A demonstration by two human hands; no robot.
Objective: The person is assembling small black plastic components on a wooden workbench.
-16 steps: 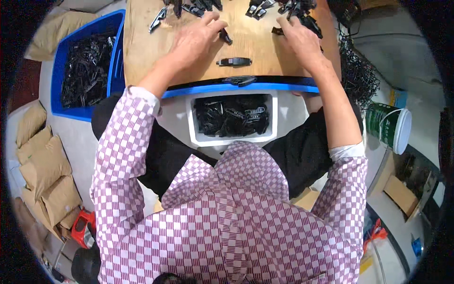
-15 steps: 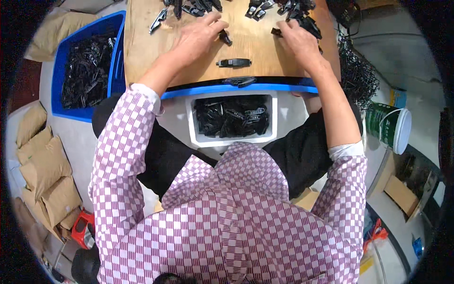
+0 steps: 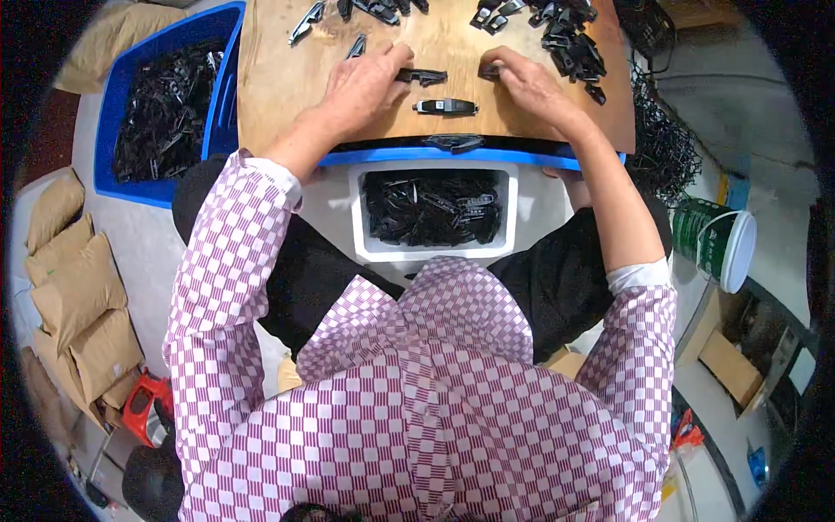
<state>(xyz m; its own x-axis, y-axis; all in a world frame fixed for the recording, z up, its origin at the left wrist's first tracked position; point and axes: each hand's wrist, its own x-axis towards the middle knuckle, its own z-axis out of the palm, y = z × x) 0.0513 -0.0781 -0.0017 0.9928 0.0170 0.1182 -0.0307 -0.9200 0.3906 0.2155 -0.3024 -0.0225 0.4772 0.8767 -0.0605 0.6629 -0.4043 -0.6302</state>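
My left hand (image 3: 369, 87) is closed on a long black plastic piece (image 3: 424, 76), pinched by one end above the wooden tabletop (image 3: 296, 104). Between the thumb and fingers of my right hand (image 3: 532, 89) is a small black plastic piece (image 3: 489, 70), partly covered by the fingertips. The two held pieces are apart, facing each other. Just nearer to me lies a finished-looking black clip-like piece (image 3: 446, 107) with a pale middle. Another dark piece (image 3: 455, 142) rests at the table's front edge.
Loose small black parts (image 3: 574, 50) are heaped at the far right of the table, longer ones (image 3: 376, 10) at the far left. Below the edge stands a white foam box (image 3: 356, 217) of black pieces. A blue crate (image 3: 104, 148) is left; a green bucket (image 3: 701, 237) is right.
My right hand has come away from the right heap toward the middle with a small piece. My left hand has drawn nearer, and its piece has turned from slanting to sideways.
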